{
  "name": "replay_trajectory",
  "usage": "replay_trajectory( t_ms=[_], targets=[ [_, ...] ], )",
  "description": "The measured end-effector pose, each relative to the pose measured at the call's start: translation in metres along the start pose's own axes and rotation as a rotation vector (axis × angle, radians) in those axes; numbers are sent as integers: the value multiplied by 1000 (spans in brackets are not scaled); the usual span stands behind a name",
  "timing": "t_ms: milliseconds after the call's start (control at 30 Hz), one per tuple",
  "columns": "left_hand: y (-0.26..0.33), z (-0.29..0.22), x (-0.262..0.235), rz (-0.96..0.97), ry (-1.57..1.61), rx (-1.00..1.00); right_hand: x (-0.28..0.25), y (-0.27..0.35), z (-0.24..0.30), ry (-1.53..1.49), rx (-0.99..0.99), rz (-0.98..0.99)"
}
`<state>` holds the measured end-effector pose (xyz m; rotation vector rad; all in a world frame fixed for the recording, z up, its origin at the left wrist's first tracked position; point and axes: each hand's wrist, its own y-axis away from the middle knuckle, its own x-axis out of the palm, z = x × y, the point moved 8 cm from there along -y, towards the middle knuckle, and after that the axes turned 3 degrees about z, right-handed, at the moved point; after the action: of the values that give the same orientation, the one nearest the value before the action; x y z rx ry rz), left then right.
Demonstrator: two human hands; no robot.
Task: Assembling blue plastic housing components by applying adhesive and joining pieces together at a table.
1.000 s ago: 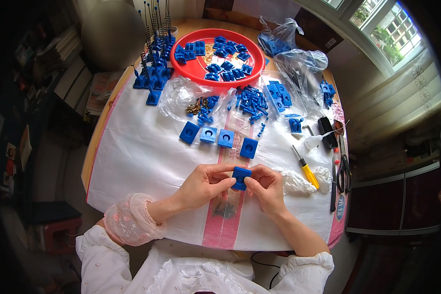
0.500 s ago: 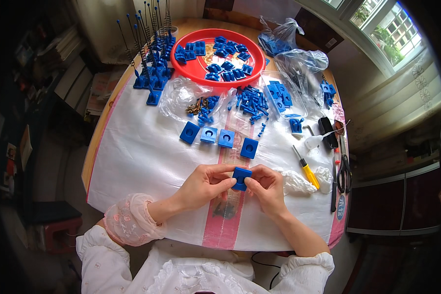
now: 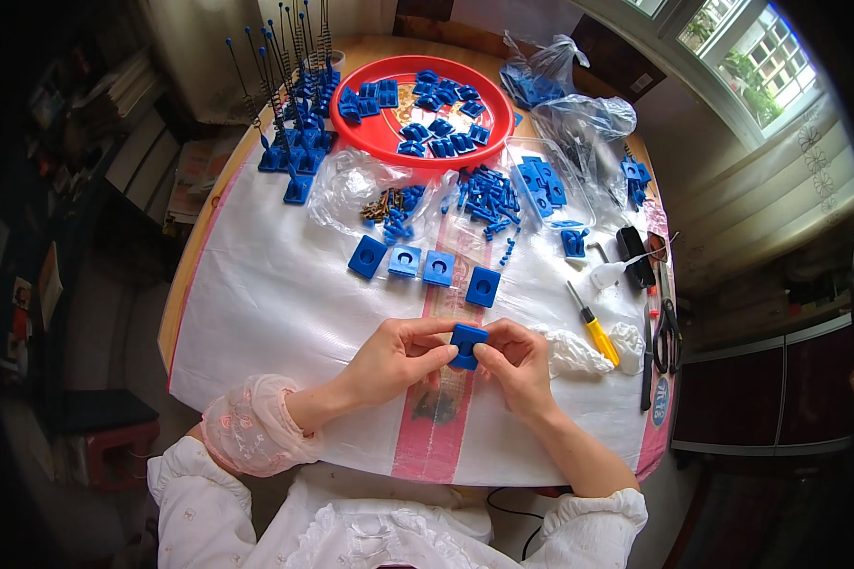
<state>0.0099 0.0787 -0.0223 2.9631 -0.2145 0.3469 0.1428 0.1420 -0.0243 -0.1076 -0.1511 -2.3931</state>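
Observation:
Between my two hands is a small blue plastic block [image 3: 467, 347], held over the pink stripe of the table cover. My left hand [image 3: 394, 356] pinches its left side with thumb and fingers, and my right hand [image 3: 517, 363] grips its right side the same way. Fingertips hide part of its edges. Just beyond my hands lie several blue square pieces with round recesses, among them a darker one [image 3: 482, 286] nearest the block and another [image 3: 366, 257] at the left end.
At the back stands a red tray [image 3: 346, 142] of blue parts, with upright springs on blue bases [image 3: 299, 142] to its left. Loose blue pegs [image 3: 489, 201] lie in front. On the right are a yellow-handled screwdriver [image 3: 598, 339], scissors [image 3: 669, 337] and a white bottle [image 3: 609, 275].

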Motion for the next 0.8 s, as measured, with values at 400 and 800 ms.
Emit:
replay_trajectory(
  t_ms=[400,800],
  targets=[
    [0,0,0,1,10,-10,1,-1,3,-9,-15,-29],
    [0,2,0,3,22,-16,1,-1,1,-3,-14,-24]
  ],
)
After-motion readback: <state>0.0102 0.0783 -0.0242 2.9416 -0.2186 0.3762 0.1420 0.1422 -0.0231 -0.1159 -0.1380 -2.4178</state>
